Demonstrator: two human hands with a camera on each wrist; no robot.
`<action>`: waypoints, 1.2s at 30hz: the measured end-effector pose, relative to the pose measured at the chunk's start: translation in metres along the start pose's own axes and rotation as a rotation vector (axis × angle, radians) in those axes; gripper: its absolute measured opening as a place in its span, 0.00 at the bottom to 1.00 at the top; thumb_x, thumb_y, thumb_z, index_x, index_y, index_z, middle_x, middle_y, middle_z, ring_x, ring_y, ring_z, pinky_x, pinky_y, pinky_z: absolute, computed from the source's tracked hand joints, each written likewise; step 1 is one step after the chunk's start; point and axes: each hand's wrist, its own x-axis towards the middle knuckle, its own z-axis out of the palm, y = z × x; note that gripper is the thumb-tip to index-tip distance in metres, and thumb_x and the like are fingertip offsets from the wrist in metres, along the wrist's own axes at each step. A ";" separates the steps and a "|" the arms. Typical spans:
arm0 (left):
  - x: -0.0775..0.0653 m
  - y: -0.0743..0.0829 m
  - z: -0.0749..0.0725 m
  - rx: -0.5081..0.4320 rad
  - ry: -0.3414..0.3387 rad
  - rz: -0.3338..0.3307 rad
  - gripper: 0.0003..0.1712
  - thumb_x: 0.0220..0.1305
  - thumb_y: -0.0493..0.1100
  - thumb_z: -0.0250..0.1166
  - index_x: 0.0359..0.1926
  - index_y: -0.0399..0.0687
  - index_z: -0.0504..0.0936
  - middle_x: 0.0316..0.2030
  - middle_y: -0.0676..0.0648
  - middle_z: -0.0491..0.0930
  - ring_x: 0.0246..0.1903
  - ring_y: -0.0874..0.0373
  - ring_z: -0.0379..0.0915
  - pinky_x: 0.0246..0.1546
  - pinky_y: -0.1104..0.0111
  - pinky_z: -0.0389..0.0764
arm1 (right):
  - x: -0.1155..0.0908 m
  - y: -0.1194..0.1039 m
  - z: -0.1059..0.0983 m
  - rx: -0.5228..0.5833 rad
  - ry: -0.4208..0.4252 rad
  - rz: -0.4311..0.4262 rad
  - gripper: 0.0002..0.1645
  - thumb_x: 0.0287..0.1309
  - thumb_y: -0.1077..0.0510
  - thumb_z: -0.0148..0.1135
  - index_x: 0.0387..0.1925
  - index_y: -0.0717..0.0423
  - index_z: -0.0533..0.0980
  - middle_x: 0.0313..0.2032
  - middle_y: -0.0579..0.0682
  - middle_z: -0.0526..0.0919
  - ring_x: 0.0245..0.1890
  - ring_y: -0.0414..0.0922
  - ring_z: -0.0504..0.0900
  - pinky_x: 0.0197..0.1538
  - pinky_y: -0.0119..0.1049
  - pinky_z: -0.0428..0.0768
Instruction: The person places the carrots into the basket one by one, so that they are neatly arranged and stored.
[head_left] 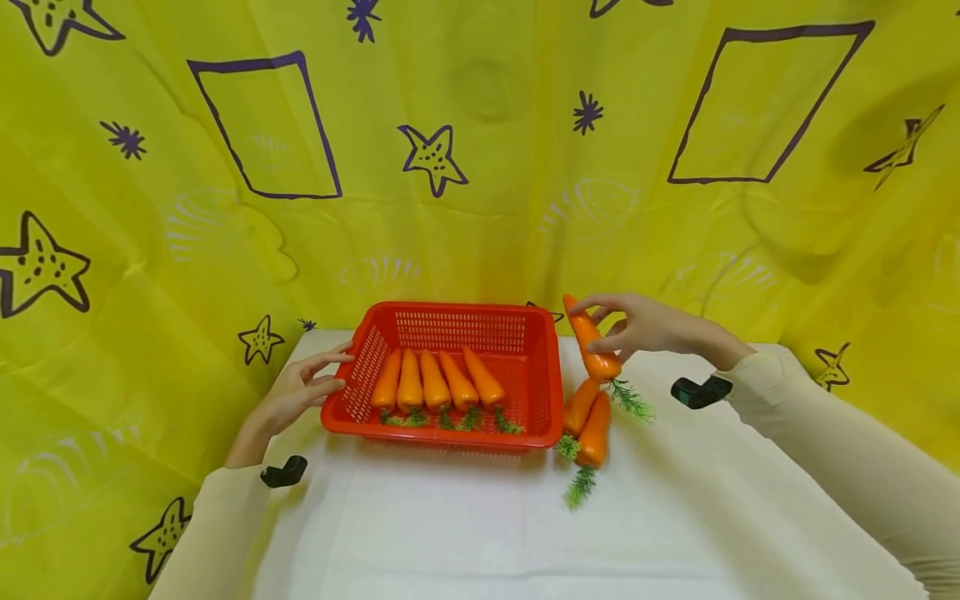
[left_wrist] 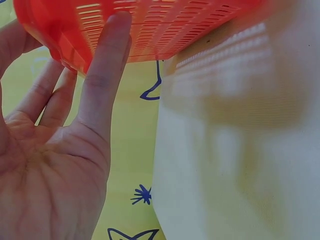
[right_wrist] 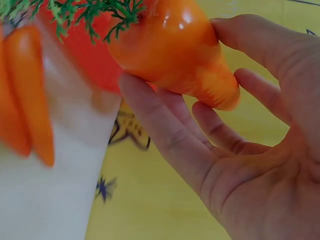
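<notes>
A red plastic basket (head_left: 442, 440) stands on the white table, with several orange toy carrots (head_left: 435, 383) lying in a row inside it. My left hand (head_left: 288, 396) touches the basket's left end with fairly straight fingers; in the left wrist view the thumb (left_wrist: 102, 75) lies against its slotted wall. To the right of the basket, my right hand (head_left: 637, 325) holds a carrot (head_left: 592, 342) between thumb and fingers, its tip up and green leaves down. Two more carrots (head_left: 595, 429) lie just below it, beside the basket; the right wrist view shows them at its left.
A white cloth (head_left: 450, 525) covers the table. Yellow curtain (head_left: 495, 233) with drawn stars and frames hangs close behind the table and along both sides. Dark wrist devices (head_left: 701, 392) sit at both sleeves.
</notes>
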 end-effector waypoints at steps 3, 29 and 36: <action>0.000 -0.001 -0.001 0.003 0.002 0.002 0.27 0.73 0.35 0.63 0.68 0.30 0.71 0.80 0.39 0.52 0.59 0.66 0.75 0.47 0.64 0.85 | 0.021 -0.010 0.008 0.005 -0.023 -0.026 0.38 0.64 0.56 0.71 0.72 0.53 0.68 0.65 0.67 0.68 0.46 0.55 0.86 0.41 0.48 0.88; 0.001 -0.004 -0.003 0.021 0.004 -0.010 0.27 0.73 0.37 0.63 0.69 0.33 0.72 0.80 0.43 0.52 0.62 0.62 0.73 0.49 0.64 0.84 | 0.186 -0.062 0.136 0.257 -0.156 -0.085 0.28 0.66 0.59 0.69 0.66 0.54 0.74 0.46 0.59 0.80 0.32 0.49 0.80 0.45 0.57 0.86; 0.001 -0.003 -0.003 0.007 0.005 -0.023 0.26 0.73 0.37 0.63 0.68 0.33 0.72 0.80 0.42 0.51 0.60 0.62 0.75 0.48 0.63 0.85 | 0.214 -0.058 0.167 0.354 -0.154 -0.030 0.33 0.67 0.60 0.68 0.70 0.60 0.70 0.45 0.56 0.76 0.29 0.48 0.76 0.43 0.52 0.87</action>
